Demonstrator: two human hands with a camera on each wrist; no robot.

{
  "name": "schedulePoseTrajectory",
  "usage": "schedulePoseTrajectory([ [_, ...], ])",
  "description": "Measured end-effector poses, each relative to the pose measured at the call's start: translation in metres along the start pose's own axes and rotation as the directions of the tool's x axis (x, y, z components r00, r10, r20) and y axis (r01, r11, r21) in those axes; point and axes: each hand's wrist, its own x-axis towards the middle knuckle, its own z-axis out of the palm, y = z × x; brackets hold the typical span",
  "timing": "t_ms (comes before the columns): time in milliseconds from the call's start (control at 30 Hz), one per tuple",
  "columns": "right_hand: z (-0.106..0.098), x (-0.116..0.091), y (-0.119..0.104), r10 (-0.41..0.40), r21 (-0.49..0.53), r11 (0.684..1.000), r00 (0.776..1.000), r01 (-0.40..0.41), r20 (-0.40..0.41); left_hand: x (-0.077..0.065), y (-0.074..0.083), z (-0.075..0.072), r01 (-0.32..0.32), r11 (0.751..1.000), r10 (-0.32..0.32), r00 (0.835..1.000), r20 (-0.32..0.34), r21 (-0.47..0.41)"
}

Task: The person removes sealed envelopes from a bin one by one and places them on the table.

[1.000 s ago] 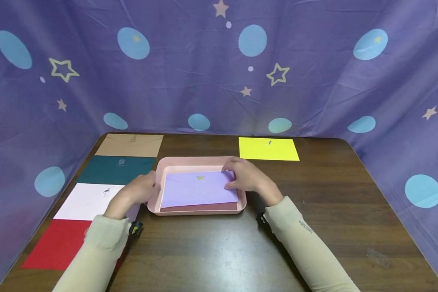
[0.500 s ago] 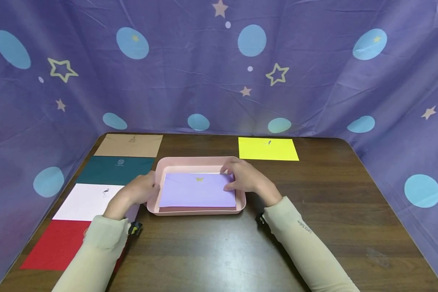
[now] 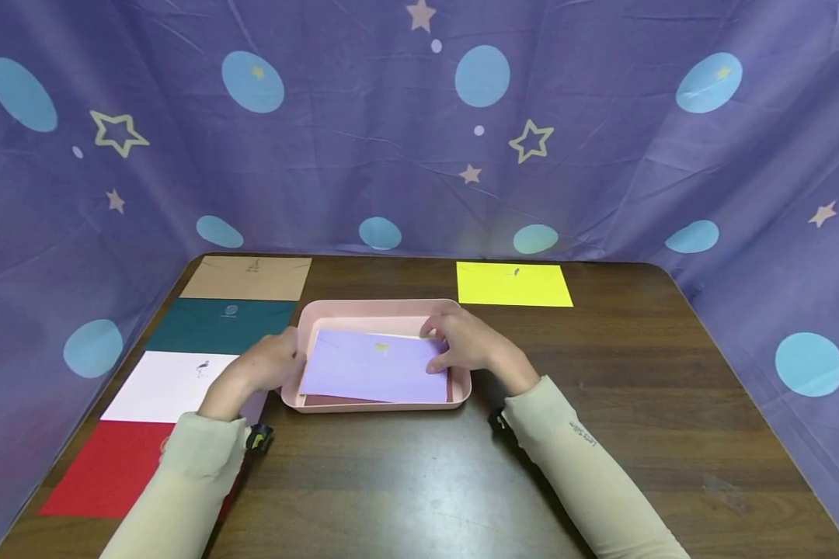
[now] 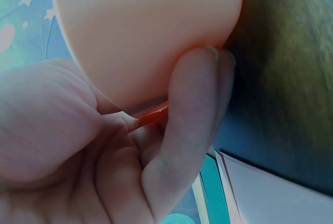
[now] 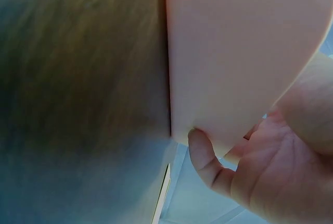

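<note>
A pale pink tray [image 3: 377,305] lies on the table, with a lavender envelope [image 3: 370,373] in it that bears a small gold butterfly. The envelope sits slightly askew; a white edge and a darker reddish strip show from beneath. My left hand [image 3: 260,366] grips the tray's left end, its fingers curled against the outer wall in the left wrist view. At the tray's right end, my right hand [image 3: 470,341] reaches over the rim. Its thumb and fingers pinch the lavender envelope's right end, while one finger touches the tray's outer wall in the right wrist view.
Down the left side run a tan envelope [image 3: 248,279], a dark teal one [image 3: 210,326], a white one [image 3: 157,384] and a red one [image 3: 98,470]. A yellow envelope [image 3: 513,286] lies at the back. A purple star-patterned curtain [image 3: 419,194] surrounds the wooden table [image 3: 601,388].
Within the tray, the lavender envelope has slid left and toward me and turned slightly, its right end now lower. Both hands have stayed nearly in place.
</note>
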Motion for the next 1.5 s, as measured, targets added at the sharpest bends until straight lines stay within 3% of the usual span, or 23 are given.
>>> schedulePoseTrajectory([
  [533, -0.002, -0.001, -0.003, 0.045, 0.004, 0.999, 0.999, -0.045, -0.003, 0.0, 0.001, 0.0, 0.027, 1.0, -0.028, 0.999, 0.034, 0.016],
  [733, -0.005, -0.001, -0.003, -0.009, 0.008, 1.0, 1.0, 0.009, -0.012, -0.002, 0.003, 0.001, 0.08, 0.997, -0.079, 0.994, 0.077, -0.003],
  [1000, -0.014, -0.005, -0.005, -0.053, 0.166, 0.984, 0.998, 0.06, -0.043, -0.001, 0.004, 0.0, 0.059, 0.998, -0.06, 0.996, 0.065, 0.015],
  [1167, -0.018, -0.007, -0.008, -0.065, 0.208, 0.975, 0.997, 0.073, -0.042, -0.001, 0.003, 0.0, 0.044, 0.999, -0.046, 0.998, 0.053, 0.032],
  [1333, -0.022, -0.009, -0.009, -0.047, 0.322, 0.946, 0.998, 0.032, 0.041, -0.001, 0.003, 0.0, 0.041, 0.999, -0.043, 0.998, 0.05, 0.029],
  [1500, -0.024, -0.013, -0.008, -0.008, 0.532, 0.843, 0.986, -0.083, 0.166, -0.001, 0.004, 0.001, 0.052, 0.999, -0.052, 0.997, 0.053, 0.015],
])
